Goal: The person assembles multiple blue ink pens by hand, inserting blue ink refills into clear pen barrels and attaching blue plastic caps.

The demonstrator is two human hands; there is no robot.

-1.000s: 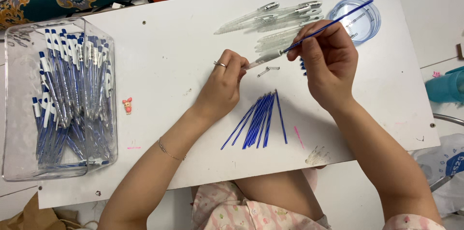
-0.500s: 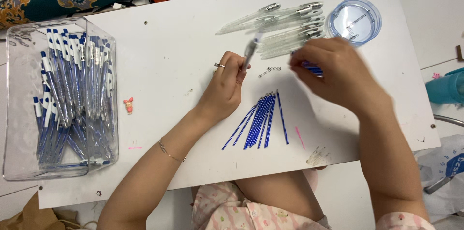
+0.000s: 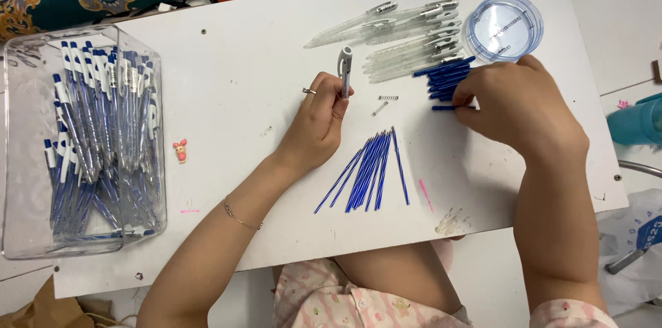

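While upright in the left hand (image 3: 318,121), pen barrel (image 3: 345,69); right hand (image 3: 518,104) at blue caps (image 3: 445,78)

The person's arms are bare from the wrists up to near the shoulders. The left hand (image 3: 318,121) wears a thin silver ring on one of its fingers (image 3: 309,91), and a fine chain bracelet (image 3: 241,216) circles the left wrist. The right hand (image 3: 520,111) shows no jewellery. A pale pink short-sleeved garment with a small scattered print (image 3: 358,300) covers the lap, and its cuff edge shows at the right upper arm.
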